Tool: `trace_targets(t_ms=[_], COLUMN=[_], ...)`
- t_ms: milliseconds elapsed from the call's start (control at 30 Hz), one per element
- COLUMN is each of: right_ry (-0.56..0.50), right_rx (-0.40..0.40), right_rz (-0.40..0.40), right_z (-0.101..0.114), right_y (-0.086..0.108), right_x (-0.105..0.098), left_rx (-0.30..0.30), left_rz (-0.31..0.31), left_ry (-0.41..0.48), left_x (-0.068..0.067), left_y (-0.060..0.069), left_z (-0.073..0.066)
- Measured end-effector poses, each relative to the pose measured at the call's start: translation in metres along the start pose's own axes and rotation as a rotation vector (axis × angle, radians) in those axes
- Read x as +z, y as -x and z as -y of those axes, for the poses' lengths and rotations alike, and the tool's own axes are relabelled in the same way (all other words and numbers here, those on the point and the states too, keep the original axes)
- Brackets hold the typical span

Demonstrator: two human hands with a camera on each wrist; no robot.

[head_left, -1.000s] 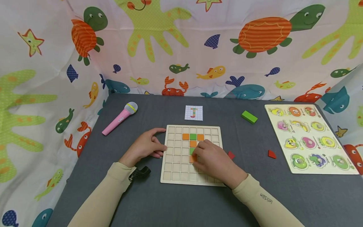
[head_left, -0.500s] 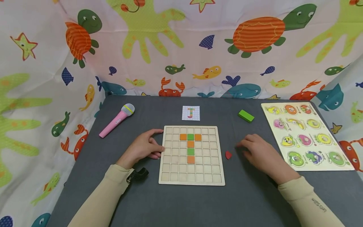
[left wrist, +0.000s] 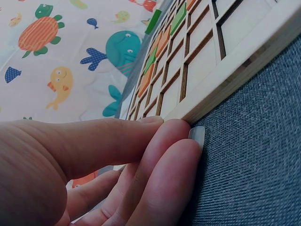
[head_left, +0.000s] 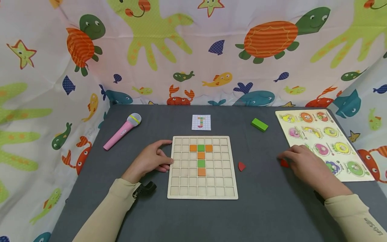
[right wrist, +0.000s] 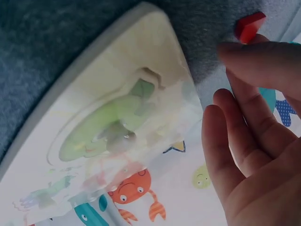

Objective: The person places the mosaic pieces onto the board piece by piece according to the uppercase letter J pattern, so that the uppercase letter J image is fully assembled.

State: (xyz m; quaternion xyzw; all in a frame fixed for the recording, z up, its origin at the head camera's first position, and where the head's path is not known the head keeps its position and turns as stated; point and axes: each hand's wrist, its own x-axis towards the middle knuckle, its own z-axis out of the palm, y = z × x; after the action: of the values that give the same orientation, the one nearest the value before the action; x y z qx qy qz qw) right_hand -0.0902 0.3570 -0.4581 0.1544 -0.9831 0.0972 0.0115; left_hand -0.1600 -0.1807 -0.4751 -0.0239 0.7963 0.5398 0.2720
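My left hand point(head_left: 149, 158) rests on the dark tabletop at the left edge of a wooden grid board point(head_left: 181, 188), its fingertips touching that edge. Orange and green squares fill some cells; the lowest is an orange square point(head_left: 201, 172). On the right, my right hand point(head_left: 311, 169) reaches down over a red quarter-round piece point(head_left: 284, 163), partly hidden by the fingers. In the right wrist view an index fingertip meets this red piece point(right wrist: 249, 27), while the thumb stands apart from it. A second red quarter-round piece point(head_left: 241, 166) lies just right of the board.
A small pattern card point(head_left: 201, 122) lies behind the board. A green block point(head_left: 259, 124) sits at the back right, beside a fruit puzzle board point(head_left: 282, 117) near my right hand. At the back left is a pink toy microphone point(head_left: 122, 132). A printed curtain surrounds the table.
My right hand has left the grid board and swung right to the farther red piece, uncovering the lower orange square. My left hand stays at the board's left edge.
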Motion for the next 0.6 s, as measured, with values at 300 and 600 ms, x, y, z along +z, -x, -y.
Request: trace_targets(t_ms=[300,600], right_ry=[0.001,-0.032], right_rx=[-0.048,-0.065], right_rz=[0.012,0.032], right_z=[0.0037,0.0068], right_y=[-0.0039,-0.0084], right_x=[-0.0005,0.0002], left_rx=[-0.002,0.006], left_rz=[-0.008,-0.005], left_ry=[-0.019,-0.014], left_x=[-0.0006,-0.0002], left_y=[0.0005,-0.0022], left_z=[0.0001,0.0029])
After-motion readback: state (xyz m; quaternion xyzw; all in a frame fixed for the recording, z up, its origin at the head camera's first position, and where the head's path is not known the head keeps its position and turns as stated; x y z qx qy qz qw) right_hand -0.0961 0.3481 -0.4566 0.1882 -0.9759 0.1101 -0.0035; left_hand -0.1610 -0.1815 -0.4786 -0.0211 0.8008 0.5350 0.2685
